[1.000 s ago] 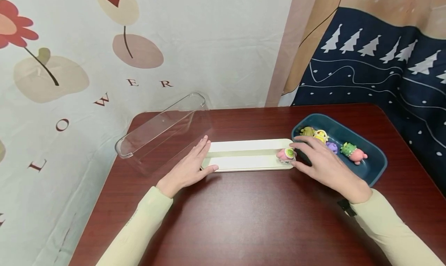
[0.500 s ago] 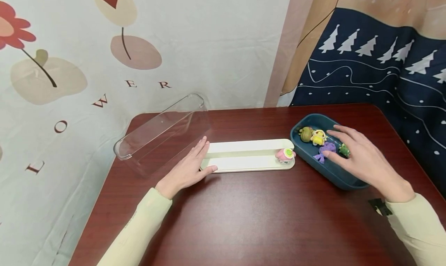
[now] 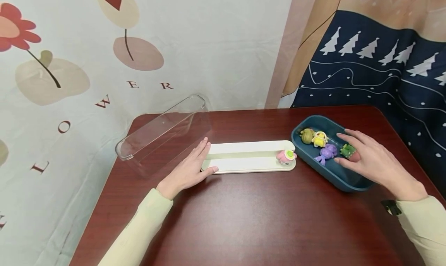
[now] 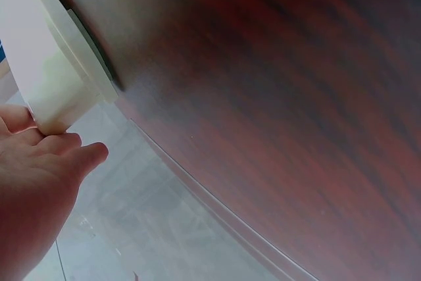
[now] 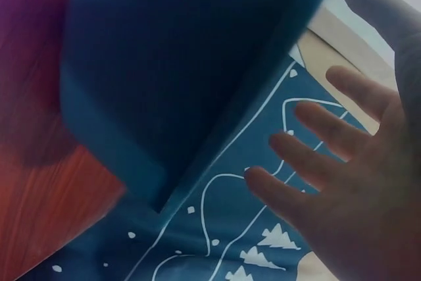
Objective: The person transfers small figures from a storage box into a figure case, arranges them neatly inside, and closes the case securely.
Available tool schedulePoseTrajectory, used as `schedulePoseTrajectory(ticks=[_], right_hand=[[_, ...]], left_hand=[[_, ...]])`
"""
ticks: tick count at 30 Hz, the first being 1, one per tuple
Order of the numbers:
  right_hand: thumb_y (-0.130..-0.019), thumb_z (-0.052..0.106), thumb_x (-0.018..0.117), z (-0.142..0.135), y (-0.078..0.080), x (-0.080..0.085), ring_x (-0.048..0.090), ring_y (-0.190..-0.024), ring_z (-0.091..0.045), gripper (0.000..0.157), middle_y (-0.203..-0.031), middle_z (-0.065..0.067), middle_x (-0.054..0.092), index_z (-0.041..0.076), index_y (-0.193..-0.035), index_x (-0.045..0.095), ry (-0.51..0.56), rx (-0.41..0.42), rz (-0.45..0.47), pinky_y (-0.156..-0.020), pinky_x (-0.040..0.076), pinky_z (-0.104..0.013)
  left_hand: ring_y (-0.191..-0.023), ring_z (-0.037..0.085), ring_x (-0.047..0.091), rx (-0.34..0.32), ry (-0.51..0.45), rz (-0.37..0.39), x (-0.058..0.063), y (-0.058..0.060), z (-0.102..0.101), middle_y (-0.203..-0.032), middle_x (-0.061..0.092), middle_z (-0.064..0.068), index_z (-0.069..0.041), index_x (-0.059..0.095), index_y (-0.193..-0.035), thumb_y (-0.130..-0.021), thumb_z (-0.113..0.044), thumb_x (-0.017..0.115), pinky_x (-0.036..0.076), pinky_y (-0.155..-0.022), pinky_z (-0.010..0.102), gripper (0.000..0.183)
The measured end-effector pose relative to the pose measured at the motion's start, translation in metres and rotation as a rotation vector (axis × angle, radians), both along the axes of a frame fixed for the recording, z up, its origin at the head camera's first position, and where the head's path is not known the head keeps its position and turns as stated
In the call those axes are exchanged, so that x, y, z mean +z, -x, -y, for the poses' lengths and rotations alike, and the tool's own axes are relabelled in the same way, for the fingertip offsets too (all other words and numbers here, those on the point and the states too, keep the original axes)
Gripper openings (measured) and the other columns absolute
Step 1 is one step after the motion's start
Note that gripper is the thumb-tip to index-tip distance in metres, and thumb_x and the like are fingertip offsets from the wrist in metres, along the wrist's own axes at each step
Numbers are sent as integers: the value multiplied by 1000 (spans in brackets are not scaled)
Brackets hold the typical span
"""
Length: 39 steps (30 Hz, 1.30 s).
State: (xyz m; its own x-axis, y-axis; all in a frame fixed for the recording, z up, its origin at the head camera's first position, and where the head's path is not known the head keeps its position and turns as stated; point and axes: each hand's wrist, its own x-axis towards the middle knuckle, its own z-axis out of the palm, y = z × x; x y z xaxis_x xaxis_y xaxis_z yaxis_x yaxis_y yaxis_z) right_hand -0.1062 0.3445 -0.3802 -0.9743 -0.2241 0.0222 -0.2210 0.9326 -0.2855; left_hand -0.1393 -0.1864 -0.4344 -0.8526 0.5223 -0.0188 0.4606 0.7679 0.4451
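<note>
My left hand [image 3: 186, 167] rests at the left end of a long white tray [image 3: 244, 166], fingers straight. In the left wrist view its fingers [image 4: 52, 139] touch the tray's end [image 4: 59, 90]. A small pink toy figure [image 3: 286, 156] with a green and white top stands at the tray's right end. Over the right side of a dark blue bin [image 3: 334, 179] hovers my right hand [image 3: 379, 163], fingers spread, partly hiding a green and pink toy [image 3: 347, 150]. Beside that toy in the bin lie a purple toy [image 3: 326, 153], a yellow toy [image 3: 319, 139] and an olive-green toy [image 3: 307, 135].
A clear plastic cover [image 3: 162, 132] lies slanted on the table behind my left hand, reaching the back-left edge. The dark red wooden table [image 3: 251, 215] meets a printed curtain [image 3: 223, 57] at the back.
My right hand has moved right, away from the pink toy on the tray, to above the blue bin and the green and pink toy. The left hand has stayed on the tray.
</note>
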Motion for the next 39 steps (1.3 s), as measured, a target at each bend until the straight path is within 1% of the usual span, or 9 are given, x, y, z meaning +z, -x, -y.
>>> schedulePoseTrajectory(ticks=[4,6,12,18,21,26,28,34,39], right_hand=[[-88,35,84,-3,0,-4,49,-123,-46,77,-154,-30,38,3,-149,50,-32,31,13,-88,51,-72],[-88,34,83,-4,0,-5,50,-121,-46,75,-154,-31,38,3,-148,52,-48,44,15,-88,52,-71],[-89,33,82,-5,4,-6,44,-125,-51,72,-153,-32,37,2,-147,52,-68,45,52,-90,49,-74],[-90,32,82,-6,6,-10,47,-123,-52,75,-152,-35,36,-1,-149,49,-84,38,87,-87,54,-69],[-90,33,82,-5,7,-12,49,-119,-52,78,-150,-37,36,-4,-150,46,-93,23,117,-85,55,-68],[-92,34,80,-5,8,-16,51,-115,-52,83,-144,-38,40,-8,-151,41,-103,-25,157,-88,52,-71],[-92,33,79,-6,8,-17,52,-114,-53,82,-139,-39,43,-11,-150,40,-110,-50,156,-88,51,-72],[-92,29,79,-4,7,-17,59,-92,-44,76,-117,-38,55,-18,-140,44,-126,-105,159,-80,56,-66],[-92,27,79,-3,8,-17,58,-90,-44,74,-117,-40,56,-19,-138,44,-148,-103,166,-82,54,-69]], left_hand=[[-160,21,7,0,-1,8,0,0,-1,-174,6,12,0,17,-164,-101,-62,55,17,-127,45,96],[-160,22,7,0,-2,10,1,-1,-2,-174,6,12,0,17,-164,-101,-62,55,17,-127,45,96],[-160,24,7,-2,1,8,2,-2,-2,-174,6,13,1,17,-164,-101,-62,55,17,-127,46,96],[-160,23,7,3,6,5,3,-2,-1,-174,6,12,1,18,-163,-101,-62,55,17,-127,45,96],[-160,23,7,4,8,2,3,-2,-1,-174,7,13,1,18,-163,-101,-61,56,17,-127,45,96],[-160,23,7,1,10,-1,3,-3,-1,-173,7,14,2,18,-163,-101,-60,57,17,-127,45,96],[-160,23,7,0,9,0,3,-3,-1,-174,6,13,2,18,-163,-102,-59,57,17,-127,45,95],[-160,23,8,2,1,3,4,-3,-1,-174,5,11,2,18,-163,-101,-57,58,17,-127,45,95],[-159,23,9,4,2,3,4,-2,-1,-174,5,11,3,19,-163,-101,-57,59,17,-127,45,95]])
